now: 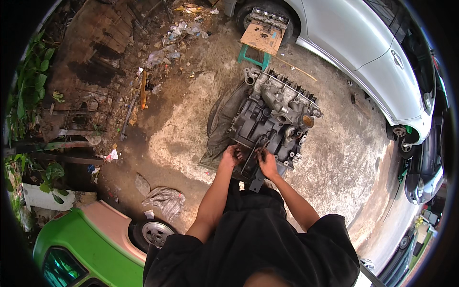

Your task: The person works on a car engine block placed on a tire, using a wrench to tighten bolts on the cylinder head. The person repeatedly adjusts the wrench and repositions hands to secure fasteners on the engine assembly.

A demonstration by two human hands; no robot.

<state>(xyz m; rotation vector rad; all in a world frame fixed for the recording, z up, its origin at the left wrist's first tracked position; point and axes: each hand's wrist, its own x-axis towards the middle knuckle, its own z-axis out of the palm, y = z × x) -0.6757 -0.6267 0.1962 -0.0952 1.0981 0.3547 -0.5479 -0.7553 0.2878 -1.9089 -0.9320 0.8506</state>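
A large grey engine block (275, 112) rests low on the ground in front of me, its metal casting and open ports facing up. My left hand (232, 156) is at the block's near left edge, fingers curled in against dark metal. To its right, my right hand (266, 161) has its fingers bent together beside a long dark metal bracket (256, 183) on the near side. What either hand's fingertips hold is too small and dark to make out.
A dark cloth sheet (215, 119) lies partly under the engine. Beyond it, a green stool (253, 56) bears a cardboard-coloured board (261, 38) and a metal part (270, 18). A silver car (354, 38) stands far right, a green car (91, 244) near left. Litter lies far left.
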